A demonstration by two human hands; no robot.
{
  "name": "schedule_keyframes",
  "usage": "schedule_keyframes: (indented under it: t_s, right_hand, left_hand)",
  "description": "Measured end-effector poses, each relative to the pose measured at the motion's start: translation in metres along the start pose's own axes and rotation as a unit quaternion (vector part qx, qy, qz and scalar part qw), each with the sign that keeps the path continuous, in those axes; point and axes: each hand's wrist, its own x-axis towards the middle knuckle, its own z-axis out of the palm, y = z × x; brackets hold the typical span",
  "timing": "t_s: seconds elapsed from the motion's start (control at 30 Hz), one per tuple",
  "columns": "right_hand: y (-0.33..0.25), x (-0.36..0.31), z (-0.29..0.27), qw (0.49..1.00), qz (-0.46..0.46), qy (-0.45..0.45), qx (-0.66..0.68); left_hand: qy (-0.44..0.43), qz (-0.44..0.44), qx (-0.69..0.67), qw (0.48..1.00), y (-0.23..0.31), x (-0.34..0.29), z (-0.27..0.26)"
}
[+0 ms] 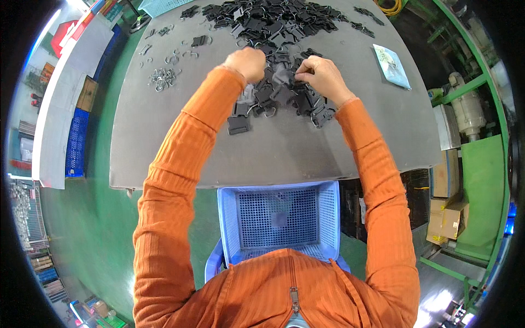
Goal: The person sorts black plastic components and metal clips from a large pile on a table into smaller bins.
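Note:
Both my hands are over a heap of flat black plastic pieces (263,95) with bent metal wire hooks, on a grey table. My left hand (247,64) is curled closed at the heap's left side; whatever its fingers grip is hidden. My right hand (322,79) has thumb and forefinger pinched together at the heap's right side, and what lies between the fingertips is too small to make out. Between the hands sits a blurred greyish, see-through thing (282,76), perhaps thin plastic. One black piece (238,125) lies at the heap's near left edge.
A larger pile of black pieces (273,22) covers the table's far side. Loose metal hooks (162,79) lie at the left, a light-blue packet (391,66) at the right. Below the table's near edge (273,181), a blue plastic basket (334,218) stands before my body. Green framing (495,98) rises at the right.

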Motion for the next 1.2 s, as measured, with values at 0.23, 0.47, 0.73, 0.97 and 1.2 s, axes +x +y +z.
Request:
schedule_keyframes:
  t_s: [0.23,0.47,0.73,0.97,1.2]
  right_hand:
    - [0.003,-0.006,-0.038,0.947,0.209,-0.074,0.232]
    - [0.000,-0.043,-0.026,0.987,0.061,-0.121,-0.090]
    - [0.005,-0.052,-0.025,0.999,0.022,-0.023,-0.039]
    - [0.003,-0.062,-0.042,0.956,0.201,-0.026,0.213]
    - [0.009,-0.051,-0.066,0.895,0.363,-0.194,0.172]
  left_hand:
    - [-0.213,-0.010,-0.490,0.845,-0.033,0.000,0.000]
    - [-0.081,-0.028,-0.575,0.813,-0.057,-0.014,0.045]
    - [0.082,-0.015,-0.207,0.975,-0.009,-0.068,0.077]
    - [0.118,-0.020,-0.455,0.882,-0.016,-0.073,0.061]
    - [0.065,-0.140,-0.488,0.859,-0.044,-0.066,0.046]
